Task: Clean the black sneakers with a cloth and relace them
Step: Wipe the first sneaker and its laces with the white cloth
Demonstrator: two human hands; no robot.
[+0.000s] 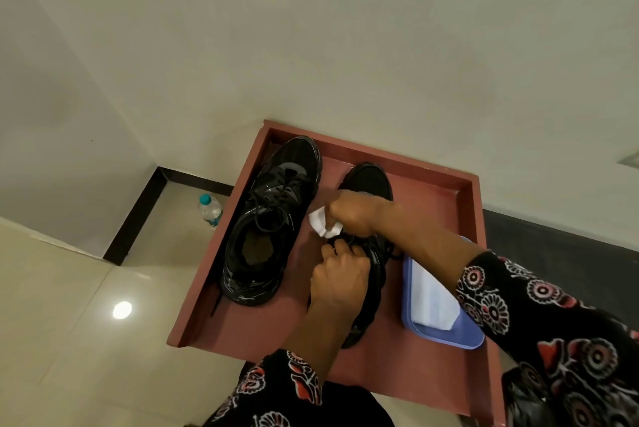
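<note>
Two black sneakers stand on a reddish-brown table (432,177). The left sneaker (273,219) is laced, with its opening facing me. The right sneaker (368,181) is largely hidden under my hands; only its toe and outer side show. My right hand (352,212) grips a small white cloth (321,221) against the middle of that shoe. My left hand (340,274) holds the same shoe near its tongue, with curled fingers at the laces.
A blue lid or tray (415,326) holding folded white cloths lies on the table right of the shoes. A water bottle (210,208) stands on the tiled floor left of the table, near the wall corner. The table has a raised rim.
</note>
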